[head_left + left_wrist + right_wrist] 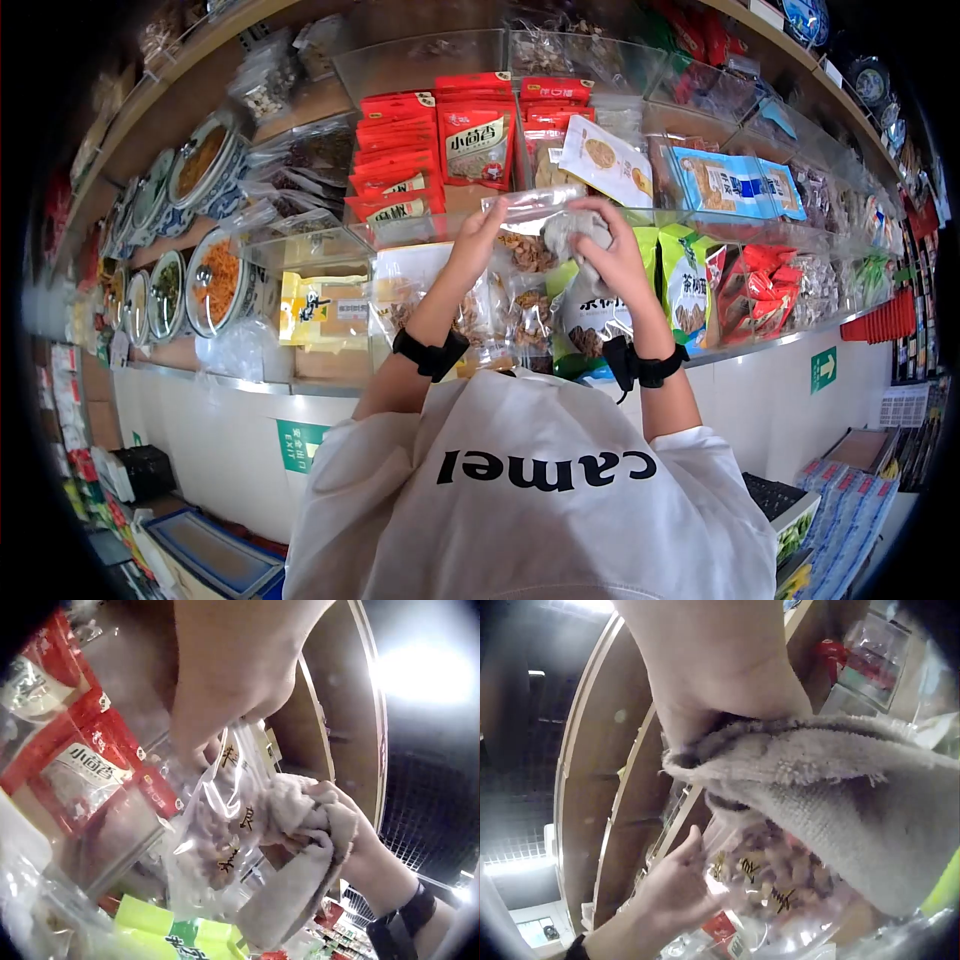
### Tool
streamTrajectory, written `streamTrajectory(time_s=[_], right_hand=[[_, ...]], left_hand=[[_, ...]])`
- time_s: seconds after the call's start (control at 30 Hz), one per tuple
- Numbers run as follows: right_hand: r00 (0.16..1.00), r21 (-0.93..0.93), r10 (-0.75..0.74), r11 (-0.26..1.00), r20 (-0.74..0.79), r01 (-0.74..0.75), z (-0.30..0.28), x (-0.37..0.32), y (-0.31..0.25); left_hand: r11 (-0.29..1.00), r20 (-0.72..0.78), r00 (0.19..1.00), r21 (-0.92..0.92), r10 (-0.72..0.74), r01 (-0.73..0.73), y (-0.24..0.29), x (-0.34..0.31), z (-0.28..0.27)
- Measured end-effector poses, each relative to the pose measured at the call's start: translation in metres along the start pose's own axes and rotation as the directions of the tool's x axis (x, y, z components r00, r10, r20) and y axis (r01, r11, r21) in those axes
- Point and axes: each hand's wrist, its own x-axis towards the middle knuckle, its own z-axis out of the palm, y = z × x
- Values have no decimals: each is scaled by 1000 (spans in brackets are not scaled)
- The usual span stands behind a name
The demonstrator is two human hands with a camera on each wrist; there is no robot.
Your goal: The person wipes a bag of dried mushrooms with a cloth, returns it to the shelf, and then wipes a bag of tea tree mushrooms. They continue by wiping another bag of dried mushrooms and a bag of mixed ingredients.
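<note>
My left hand (478, 242) pinches the edge of a clear plastic bag (214, 851), which has dark printed characters and pale brownish pieces inside. The bag hangs tilted over the lower shelf compartments. My right hand (618, 262) grips a bunched grey cloth (847, 802) that lies right up against the bag. Part of the cloth hangs down in a loose flap, seen in the left wrist view. Its folds hide most of the right fingers in the right wrist view. Below the cloth, a green and white bag (598, 320) of dried goods stands in the display.
Red spice packets (478, 145) fill an upper compartment behind clear dividers. A white packet (603, 160) and a blue packet (735, 183) lie to the right. Bowls of dried food (215, 285) line the left. A yellow packet (322, 310) lies in the lower row.
</note>
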Motion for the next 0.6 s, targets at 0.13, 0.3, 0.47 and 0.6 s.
streamTrajectory(time_s=[0.13,0.3,0.47,0.6], right_hand=[[901,-73,-146,989,-409,128,23,-1,-4],[905,-515,-419,794,-81,322,69,-7,-18],[896,-700,-436,667,-87,256,67,3,-10],[862,-696,-489,666,-134,270,67,5,-8]], left_hand=[[961,-74,979,-193,188,-199,4,-2,15],[877,-198,979,-476,-38,-62,18,-20,53],[872,-258,964,-484,-65,-71,15,-32,51],[920,-280,959,-360,49,-153,19,-38,51]])
